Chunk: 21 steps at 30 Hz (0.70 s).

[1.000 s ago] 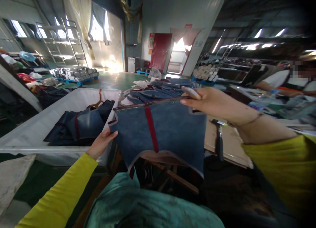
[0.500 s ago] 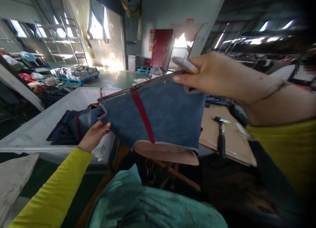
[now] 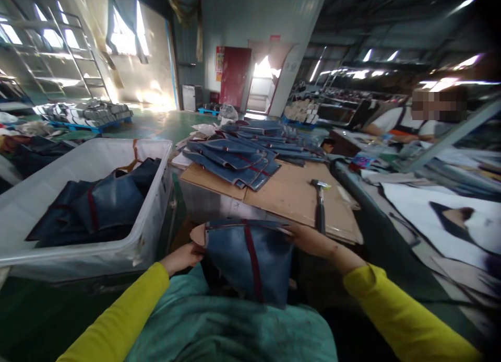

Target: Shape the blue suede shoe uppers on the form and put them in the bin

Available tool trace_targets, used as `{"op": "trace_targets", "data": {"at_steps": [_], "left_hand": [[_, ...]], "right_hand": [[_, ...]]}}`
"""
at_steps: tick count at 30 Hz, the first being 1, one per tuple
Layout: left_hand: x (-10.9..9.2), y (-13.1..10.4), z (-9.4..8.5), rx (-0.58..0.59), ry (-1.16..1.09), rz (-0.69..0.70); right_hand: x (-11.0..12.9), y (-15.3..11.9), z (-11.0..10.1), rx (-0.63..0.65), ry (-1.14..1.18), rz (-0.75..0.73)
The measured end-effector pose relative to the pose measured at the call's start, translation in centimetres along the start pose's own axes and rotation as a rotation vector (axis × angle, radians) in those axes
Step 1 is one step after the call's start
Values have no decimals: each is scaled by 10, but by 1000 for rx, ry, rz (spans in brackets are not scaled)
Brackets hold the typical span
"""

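Bright windows [image 3: 127,33] and a red door [image 3: 235,77] stand at the far side of a large workroom, beyond a shiny green floor [image 3: 154,123]. Nearer, flat cardboard [image 3: 291,197] covers a low work surface straight ahead, with a loose pile of blue pieces [image 3: 250,148] on its far part and a hammer [image 3: 320,210] to the right, head away and handle toward the person. Close in front of the body, just above the green apron [image 3: 235,330] and on the near side of the cardboard, is a blue cloth [image 3: 230,257] held up between two hands. Its long axis, the dark-trimmed top edge, runs nearly level from left to right; the body of the cloth hangs down toward the lap, and a dark red stripe [image 3: 252,260] runs from that edge downward, leaning slightly right at its lower end. The left hand [image 3: 183,258] is closed, pinching the cloth's left side just below a pale flap [image 3: 199,235]. The right hand [image 3: 311,241] is closed at the upper right corner, its fingertips partly hidden. To the left, a white bin [image 3: 97,264] contains more blue cloths [image 3: 113,200]. At the right, another person [image 3: 391,123] sits among piled materials.
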State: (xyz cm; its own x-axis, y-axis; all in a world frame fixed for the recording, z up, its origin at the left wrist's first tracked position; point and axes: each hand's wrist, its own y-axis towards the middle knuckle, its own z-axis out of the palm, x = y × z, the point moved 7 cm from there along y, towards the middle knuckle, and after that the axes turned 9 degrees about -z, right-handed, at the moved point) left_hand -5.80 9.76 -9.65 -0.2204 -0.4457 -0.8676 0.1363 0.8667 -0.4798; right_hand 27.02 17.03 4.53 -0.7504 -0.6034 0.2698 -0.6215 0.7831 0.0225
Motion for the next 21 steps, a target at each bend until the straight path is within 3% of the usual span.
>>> {"op": "trace_targets", "data": {"at_steps": [4, 6, 7, 9, 11, 13, 15, 18, 21], "left_hand": [[-26, -1, -49, -302, -9, 98], [-56, -6, -56, -421, 25, 193], [-74, -9, -49, -447, 80, 265], [-113, -17, -15, -428, 258, 450], [-142, -25, 37, -341, 458, 632], [-156, -31, 88, -248, 605, 749], [-161, -32, 127, -194, 720, 804], [-161, -26, 166, -182, 864, 819], [-163, -19, 188, -237, 980, 817]], "right_hand": [[-32, -30, 11, -218, 201, 60], [-45, -35, 12, -321, 243, 113], [-48, -36, 14, -345, 250, 118], [-47, -38, 21, -388, 259, 98], [-43, -46, 32, -456, 263, 95], [-37, -62, 48, -527, 270, 120], [-29, -82, 66, -598, 290, 154], [-17, -106, 97, -648, 332, 223], [-3, -110, 127, -554, 383, 209]]}}
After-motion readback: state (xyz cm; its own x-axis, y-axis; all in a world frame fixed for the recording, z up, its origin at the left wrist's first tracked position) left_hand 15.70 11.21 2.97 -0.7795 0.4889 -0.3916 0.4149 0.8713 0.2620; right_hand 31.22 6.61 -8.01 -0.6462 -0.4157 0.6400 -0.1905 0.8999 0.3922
